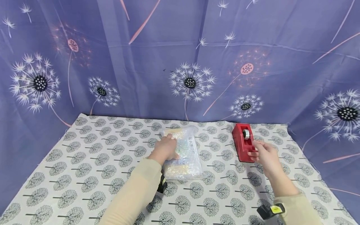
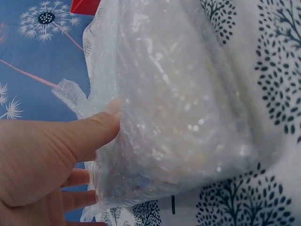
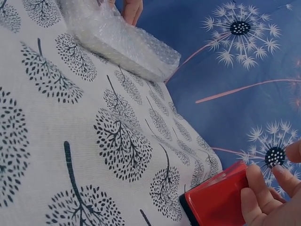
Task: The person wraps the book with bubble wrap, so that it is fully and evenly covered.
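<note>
A book-like package in clear bubble wrap (image 1: 187, 150) lies on the cloth, with printed characters showing through at its right. My left hand (image 1: 166, 148) holds its left edge. In the left wrist view the thumb (image 2: 96, 134) presses on the wrap while the other fingers lie along the side, partly hidden. To the right stands a red tape dispenser (image 1: 240, 145) with a roll of clear tape (image 1: 246, 134) in it. At the dispenser's near right end is my right hand (image 1: 265, 156). Its bent fingers (image 3: 256, 186) touch the red body; no tape strip is discernible between thumb and index finger.
A white cloth with dark tree prints (image 1: 112, 150) covers the table. Behind it hangs a blue-purple curtain with dandelion prints (image 1: 152, 78), meeting the table's back edge. The package and dispenser stand apart, with patterned cloth between them.
</note>
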Action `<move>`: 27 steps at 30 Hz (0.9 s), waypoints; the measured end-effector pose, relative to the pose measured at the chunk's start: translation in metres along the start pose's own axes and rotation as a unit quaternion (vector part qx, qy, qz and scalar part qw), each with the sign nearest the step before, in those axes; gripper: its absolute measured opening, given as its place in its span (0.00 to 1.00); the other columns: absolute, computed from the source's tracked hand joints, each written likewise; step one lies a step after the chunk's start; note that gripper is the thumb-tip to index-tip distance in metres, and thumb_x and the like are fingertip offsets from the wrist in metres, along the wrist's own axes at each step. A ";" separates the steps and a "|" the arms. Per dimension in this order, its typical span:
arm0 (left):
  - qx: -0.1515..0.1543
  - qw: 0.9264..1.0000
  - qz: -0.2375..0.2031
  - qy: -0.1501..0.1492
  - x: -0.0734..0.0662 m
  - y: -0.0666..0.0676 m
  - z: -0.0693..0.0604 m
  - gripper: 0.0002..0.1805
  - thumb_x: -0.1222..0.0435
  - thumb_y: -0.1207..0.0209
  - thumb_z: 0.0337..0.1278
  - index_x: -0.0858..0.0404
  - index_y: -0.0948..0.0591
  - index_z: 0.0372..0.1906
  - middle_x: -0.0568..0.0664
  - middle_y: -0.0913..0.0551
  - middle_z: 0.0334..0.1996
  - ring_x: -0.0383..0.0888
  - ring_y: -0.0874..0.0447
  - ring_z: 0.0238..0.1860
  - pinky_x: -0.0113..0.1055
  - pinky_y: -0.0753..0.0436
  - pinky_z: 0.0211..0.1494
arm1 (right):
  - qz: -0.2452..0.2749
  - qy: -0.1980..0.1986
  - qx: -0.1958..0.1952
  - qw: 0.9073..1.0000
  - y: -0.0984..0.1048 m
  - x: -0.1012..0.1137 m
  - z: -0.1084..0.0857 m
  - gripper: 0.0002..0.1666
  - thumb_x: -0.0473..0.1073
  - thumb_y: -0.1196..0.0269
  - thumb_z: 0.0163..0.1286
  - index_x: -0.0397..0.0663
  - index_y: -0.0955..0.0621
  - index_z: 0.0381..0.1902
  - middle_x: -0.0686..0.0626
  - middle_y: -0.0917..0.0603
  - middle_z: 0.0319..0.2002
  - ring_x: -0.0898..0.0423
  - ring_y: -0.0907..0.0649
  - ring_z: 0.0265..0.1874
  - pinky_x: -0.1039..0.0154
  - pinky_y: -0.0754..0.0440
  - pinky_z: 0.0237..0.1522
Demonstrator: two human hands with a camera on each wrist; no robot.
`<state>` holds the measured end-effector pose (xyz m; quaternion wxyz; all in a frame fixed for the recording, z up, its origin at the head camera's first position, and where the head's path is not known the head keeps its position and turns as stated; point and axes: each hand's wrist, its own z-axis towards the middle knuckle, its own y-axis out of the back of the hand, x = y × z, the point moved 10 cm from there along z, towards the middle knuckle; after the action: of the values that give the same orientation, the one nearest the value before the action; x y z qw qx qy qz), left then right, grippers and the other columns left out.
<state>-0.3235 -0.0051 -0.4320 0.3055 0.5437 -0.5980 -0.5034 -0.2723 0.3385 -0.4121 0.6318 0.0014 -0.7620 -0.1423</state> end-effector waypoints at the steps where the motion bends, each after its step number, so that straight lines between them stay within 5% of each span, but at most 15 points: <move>1: -0.001 1.000 0.000 0.000 0.000 0.000 0.000 0.41 0.49 0.34 0.47 0.61 0.32 0.67 0.57 0.43 0.72 0.57 0.41 0.70 0.57 0.34 0.68 | 0.003 -0.004 0.000 1.000 0.000 -0.001 0.000 0.37 0.52 0.51 0.74 0.26 0.41 0.66 0.54 0.21 0.40 0.65 0.17 0.27 0.71 0.15 0.36; 6: -0.003 1.000 0.001 0.002 0.001 -0.001 0.001 0.42 0.48 0.34 0.47 0.61 0.32 0.67 0.57 0.44 0.72 0.57 0.41 0.70 0.57 0.34 0.68 | 0.026 -0.025 -0.005 0.999 -0.001 -0.004 -0.001 0.39 0.53 0.53 0.75 0.27 0.46 0.68 0.49 0.28 0.50 0.66 0.18 0.29 0.72 0.16 0.39; 14: -0.002 1.000 -0.017 0.001 0.001 0.001 -0.003 0.44 0.50 0.34 0.47 0.61 0.35 0.69 0.58 0.45 0.72 0.58 0.42 0.70 0.57 0.34 0.68 | 0.046 -0.029 0.002 0.999 -0.002 -0.008 0.000 0.37 0.52 0.51 0.74 0.26 0.44 0.66 0.56 0.23 0.40 0.66 0.18 0.31 0.73 0.17 0.42; 27: -0.006 1.000 -0.024 0.000 0.000 0.003 -0.005 0.44 0.50 0.33 0.47 0.61 0.35 0.69 0.59 0.43 0.72 0.59 0.41 0.70 0.57 0.34 0.68 | 0.033 -0.057 -0.014 0.998 -0.001 -0.014 0.002 0.33 0.48 0.55 0.76 0.28 0.43 0.66 0.45 0.32 0.55 0.68 0.19 0.31 0.75 0.18 0.43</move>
<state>-0.3202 -0.0066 -0.4275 0.2961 0.5561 -0.5818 -0.5144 -0.2712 0.3400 -0.4258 0.5918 -0.0405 -0.7943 -0.1316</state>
